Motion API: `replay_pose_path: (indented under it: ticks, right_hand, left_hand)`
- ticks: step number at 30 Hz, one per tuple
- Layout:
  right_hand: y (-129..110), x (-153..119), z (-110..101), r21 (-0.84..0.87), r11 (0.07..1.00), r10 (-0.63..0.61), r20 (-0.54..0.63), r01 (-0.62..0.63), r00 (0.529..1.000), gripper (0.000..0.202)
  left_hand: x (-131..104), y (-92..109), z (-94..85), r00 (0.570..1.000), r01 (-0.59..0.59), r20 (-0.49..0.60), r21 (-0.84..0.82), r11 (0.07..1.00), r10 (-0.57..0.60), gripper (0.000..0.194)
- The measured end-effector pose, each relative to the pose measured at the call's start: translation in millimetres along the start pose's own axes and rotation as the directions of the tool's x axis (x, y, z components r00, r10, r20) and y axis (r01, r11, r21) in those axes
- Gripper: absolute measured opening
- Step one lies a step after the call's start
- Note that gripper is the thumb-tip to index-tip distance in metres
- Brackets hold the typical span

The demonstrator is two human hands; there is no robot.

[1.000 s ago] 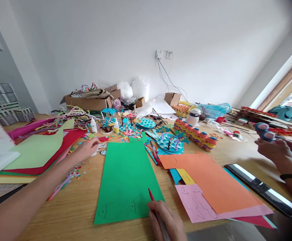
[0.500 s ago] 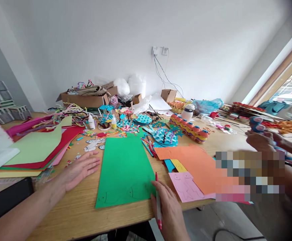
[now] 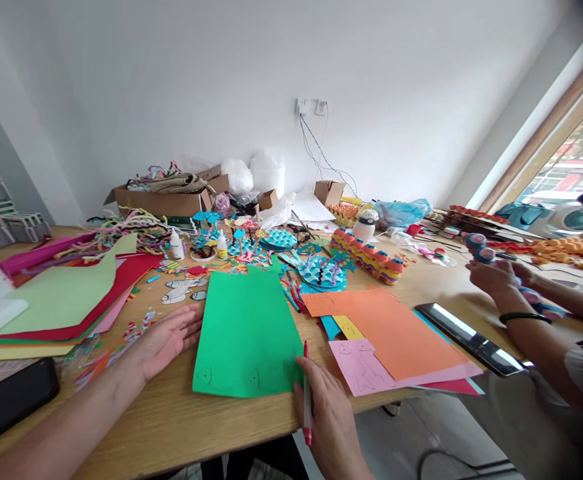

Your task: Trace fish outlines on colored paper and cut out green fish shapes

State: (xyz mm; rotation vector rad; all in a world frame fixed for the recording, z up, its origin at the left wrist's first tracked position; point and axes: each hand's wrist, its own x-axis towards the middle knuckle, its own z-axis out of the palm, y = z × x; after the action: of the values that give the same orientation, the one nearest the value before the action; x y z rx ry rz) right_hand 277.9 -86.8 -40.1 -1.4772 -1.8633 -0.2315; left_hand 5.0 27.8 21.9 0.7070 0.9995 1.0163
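A green sheet [image 3: 246, 327] with pencil-like fish outlines near its lower edge lies on the wooden table [image 3: 171, 407]. My left hand [image 3: 171, 337] is open beside its left edge, palm turned partly up, fingers apart. At the lower right corner of the sheet, my right hand [image 3: 324, 407] holds a red pen [image 3: 307, 393] upright between thumb and fingers. To the right lie an orange sheet [image 3: 391, 327] and a pink sheet [image 3: 359, 367] with drawn figures. White fish cutouts [image 3: 179, 291] rest above my left hand.
Coloured paper [image 3: 66, 293] and a black phone [image 3: 16, 397] are at the left. Glue bottles [image 3: 176, 245], blue paper crafts [image 3: 321, 270] and an egg-carton craft [image 3: 366, 257] stand behind. At the right, another person's hands [image 3: 494, 277] hold a blue-pink item near a tablet [image 3: 471, 337].
The view has shifted slightly to the right. The green sheet's near edge sits a little higher in view. My left hand has turned its palm further up; my right hand still holds the pen.
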Motion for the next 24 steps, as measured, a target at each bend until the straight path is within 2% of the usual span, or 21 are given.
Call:
replay_pose_path:
  ticks: [6, 9, 13, 18, 24]
  right_hand:
    - [2, -2, 1, 0.007, 1.000, 0.003, -0.008, -0.003, 1.000, 0.031]
    - [4, -3, 3, 0.003, 1.000, -0.018, -0.028, 0.018, 0.999, 0.030]
    - [7, -3, 4, -0.001, 1.000, -0.031, -0.023, 0.031, 0.999, 0.030]
    - [7, -4, 4, 0.000, 1.000, -0.014, 0.003, 0.014, 1.000, 0.029]
    - [4, -2, 2, 0.022, 1.000, -0.020, 0.002, 0.020, 1.000, 0.029]
  left_hand:
    - [3, -2, 15.8, 0.967, 0.049, 0.244, 0.086, 0.995, -0.069, 0.033]
    - [5, -6, 24.1, 0.945, 0.067, 0.310, 0.115, 0.991, -0.100, 0.041]
    - [10, -7, 28.3, 0.925, 0.158, 0.325, 0.140, 0.978, -0.196, 0.044]
    - [9, -6, 34.8, 0.914, 0.190, 0.339, 0.128, 0.973, -0.223, 0.044]
    - [9, -8, 40.3, 0.964, 0.134, 0.214, 0.132, 0.982, -0.160, 0.037]
